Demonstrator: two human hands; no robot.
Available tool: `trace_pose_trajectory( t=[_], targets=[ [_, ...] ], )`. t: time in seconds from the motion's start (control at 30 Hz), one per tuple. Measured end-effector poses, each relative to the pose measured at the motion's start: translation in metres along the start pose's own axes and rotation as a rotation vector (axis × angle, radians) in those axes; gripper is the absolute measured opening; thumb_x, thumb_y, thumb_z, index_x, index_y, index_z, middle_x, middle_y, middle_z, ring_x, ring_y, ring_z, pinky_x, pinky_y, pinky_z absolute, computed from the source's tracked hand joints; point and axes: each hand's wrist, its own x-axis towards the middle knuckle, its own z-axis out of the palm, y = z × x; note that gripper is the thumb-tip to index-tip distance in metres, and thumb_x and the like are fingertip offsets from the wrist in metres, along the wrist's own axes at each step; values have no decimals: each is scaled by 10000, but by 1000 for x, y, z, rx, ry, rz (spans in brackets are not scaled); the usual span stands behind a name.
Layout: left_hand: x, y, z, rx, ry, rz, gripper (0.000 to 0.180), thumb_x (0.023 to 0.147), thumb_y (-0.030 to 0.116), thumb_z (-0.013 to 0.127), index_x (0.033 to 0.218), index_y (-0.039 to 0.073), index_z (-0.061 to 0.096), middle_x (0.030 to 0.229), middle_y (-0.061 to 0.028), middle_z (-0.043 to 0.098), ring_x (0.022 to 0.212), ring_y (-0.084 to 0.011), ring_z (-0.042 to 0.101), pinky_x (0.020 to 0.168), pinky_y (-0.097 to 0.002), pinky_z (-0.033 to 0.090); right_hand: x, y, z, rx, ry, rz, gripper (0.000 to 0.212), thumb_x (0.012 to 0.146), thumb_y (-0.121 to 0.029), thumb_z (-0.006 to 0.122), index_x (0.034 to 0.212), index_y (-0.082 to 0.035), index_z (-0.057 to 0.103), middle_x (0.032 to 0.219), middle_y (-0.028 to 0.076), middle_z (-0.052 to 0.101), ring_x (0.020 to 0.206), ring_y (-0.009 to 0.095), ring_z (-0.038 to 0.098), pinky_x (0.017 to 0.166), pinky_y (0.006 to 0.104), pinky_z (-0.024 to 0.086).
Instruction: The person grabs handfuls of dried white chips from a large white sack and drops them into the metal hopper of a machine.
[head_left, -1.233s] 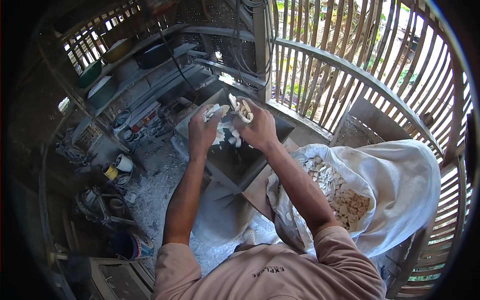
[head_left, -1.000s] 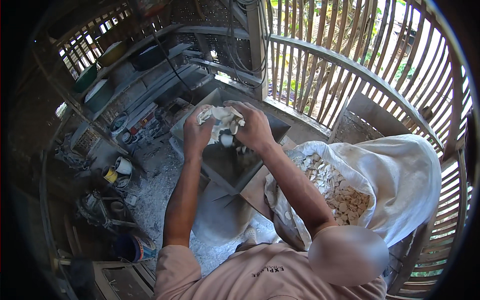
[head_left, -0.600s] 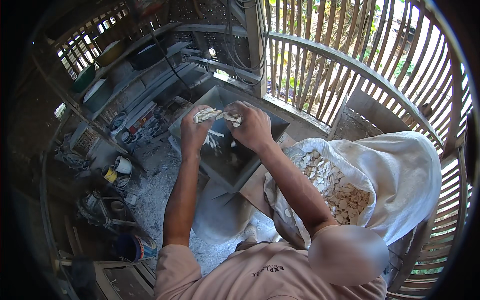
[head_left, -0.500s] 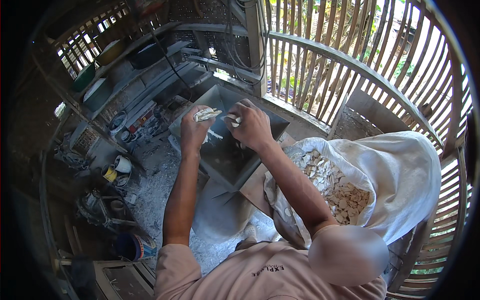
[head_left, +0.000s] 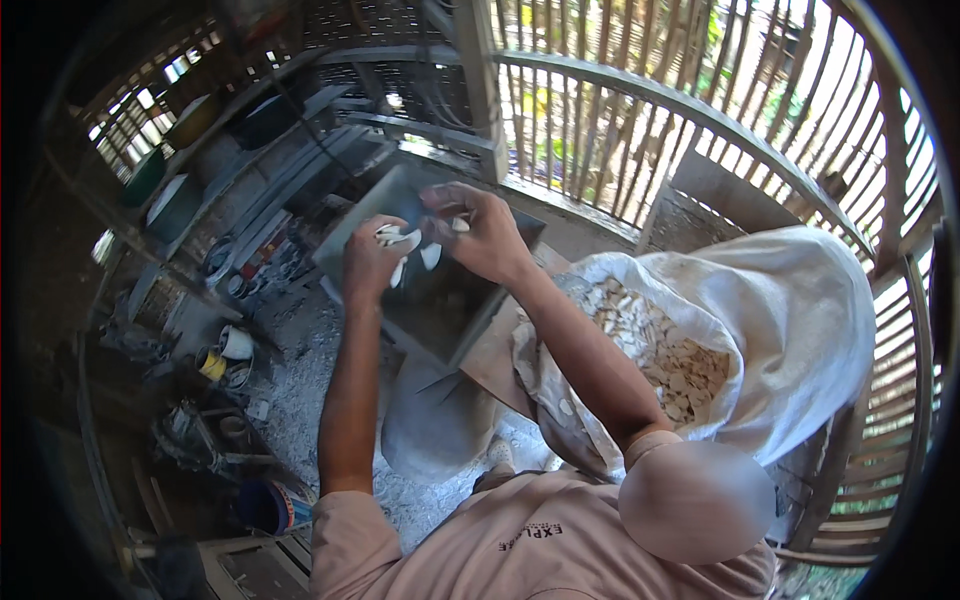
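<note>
Both my hands are over a square, grey metal hopper (head_left: 415, 312) with sloping walls. My left hand (head_left: 372, 262) is closed around several flat white chips (head_left: 398, 240), which look like dried root slices and stick out past its fingers. Close beside it on the right, my right hand (head_left: 482, 232) curls its fingers around a white chip. Another pale piece (head_left: 431, 256) shows between the two hands; whether it is held or falling I cannot tell. Motion blurs the right fingertips. The hopper's bottom is dark and hard to make out.
A big white woven sack (head_left: 800, 320) stands open at the right, filled with pale chips (head_left: 685, 375). Basins (head_left: 172, 210) sit on a shelf at the far left. Small pails (head_left: 236, 343) and a blue bucket (head_left: 264, 506) stand on the powdery floor. A slatted wall (head_left: 640, 150) closes the far side.
My right hand's fingers have loosened and lifted, and a pale piece now shows below them. My left hand still grips its chips. The whole view has shifted slightly.
</note>
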Motion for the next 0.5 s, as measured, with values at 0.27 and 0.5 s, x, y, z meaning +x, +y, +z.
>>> trace_pose_trajectory(
  t=[0.27, 0.5],
  targets=[
    [-4, -3, -9, 245, -113, 230, 445, 735, 131, 804, 1149, 7, 693, 1210, -182, 667, 1131, -304, 631, 986, -380, 474, -74, -8, -152, -81, 23, 248, 537, 858, -303, 770, 1273, 2, 622, 1231, 163, 660, 1137, 243, 629, 994, 381, 493],
    [-77, 80, -7, 171, 424, 574, 163, 886, 80, 659, 1008, -17, 710, 1198, -139, 685, 1147, -276, 634, 999, -379, 476, -280, -11, -222, -849, -289, 582, 789, 776, -343, 805, 1404, -17, 456, 1334, 200, 555, 1217, 360, 552, 1027, 431, 460]
  ],
)
